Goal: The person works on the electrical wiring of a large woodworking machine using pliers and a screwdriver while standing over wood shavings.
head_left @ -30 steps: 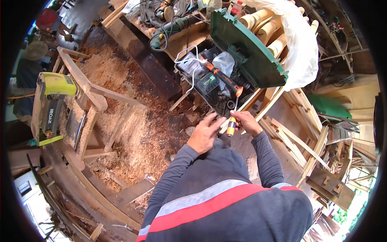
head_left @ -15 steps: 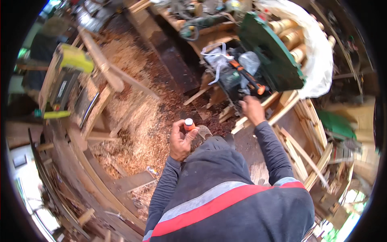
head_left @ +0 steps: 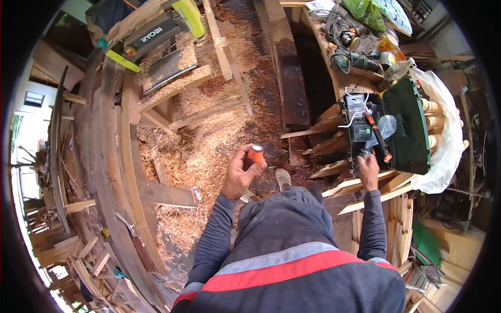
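Observation:
My left hand point(head_left: 241, 175) is closed around a small orange cylinder point(head_left: 255, 155) with a pale round end facing up, held above the shavings in front of my body. To the right, my right hand point(head_left: 369, 175) reaches over the near edge of an open dark green toolbox point(head_left: 413, 125). Its fingertips dip into the box, and whether they grip anything is hidden. Just beyond them lies a long orange-and-black tool point(head_left: 378, 136). Beside that sit a clear plastic bag point(head_left: 386, 128), a small dark case point(head_left: 361, 132) and a loose white strap point(head_left: 356, 98).
A green-and-grey planer machine point(head_left: 156, 39) stands at the far left. Wood shavings point(head_left: 209, 135) cover the floor. Dark timber point(head_left: 293, 78) runs beyond my feet. A corded power tool point(head_left: 355, 61) lies at the back right. White plastic sheeting point(head_left: 443, 141) with turned wood pieces adjoins the toolbox.
My view has turned, so the toolbox and planer appear farther right. My left hand still holds the orange cylinder, and my right hand stays at the toolbox's near edge.

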Demonstrator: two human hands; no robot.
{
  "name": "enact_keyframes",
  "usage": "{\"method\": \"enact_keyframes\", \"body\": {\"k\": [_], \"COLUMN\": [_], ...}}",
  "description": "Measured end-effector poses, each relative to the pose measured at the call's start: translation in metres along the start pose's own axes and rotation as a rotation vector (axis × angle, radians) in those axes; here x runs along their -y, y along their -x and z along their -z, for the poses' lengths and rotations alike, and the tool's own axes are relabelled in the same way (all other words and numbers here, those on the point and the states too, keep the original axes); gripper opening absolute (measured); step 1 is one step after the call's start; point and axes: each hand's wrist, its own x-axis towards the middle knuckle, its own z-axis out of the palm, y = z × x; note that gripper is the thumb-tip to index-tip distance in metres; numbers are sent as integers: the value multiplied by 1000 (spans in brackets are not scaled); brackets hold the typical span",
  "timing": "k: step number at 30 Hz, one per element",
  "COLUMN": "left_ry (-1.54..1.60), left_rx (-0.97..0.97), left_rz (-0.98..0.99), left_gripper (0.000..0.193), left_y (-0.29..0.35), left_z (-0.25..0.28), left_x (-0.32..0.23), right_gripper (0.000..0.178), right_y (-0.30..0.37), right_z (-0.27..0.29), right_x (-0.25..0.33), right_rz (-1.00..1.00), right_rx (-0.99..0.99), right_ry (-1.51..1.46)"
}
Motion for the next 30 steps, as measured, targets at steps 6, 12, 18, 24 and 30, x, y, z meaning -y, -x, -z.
{"method": "enact_keyframes", "body": {"k": [6,12,18,24,30], "left_ry": [-187,-33,24,31,265], "left_rx": [-38,84,16,-42,-117], "left_rz": [36,-80,-52,51,142], "left_gripper": [32,41,41,28,14], "left_y": [17,27,53,68,65], "left_z": [1,-2,17,29,35], "left_x": [-30,-48,-49,-52,-37], "right_gripper": [28,34,42,50,44], "right_y": [80,115,129,135,135], "right_z": [-33,-40,-25,-30,-28], "right_x": [203,266,291,295,301], "right_rz": [523,714,706,786,679], "right_rx": [505,550,633,556,695], "right_ry": [-706,-788,-559,-555,-477]}}
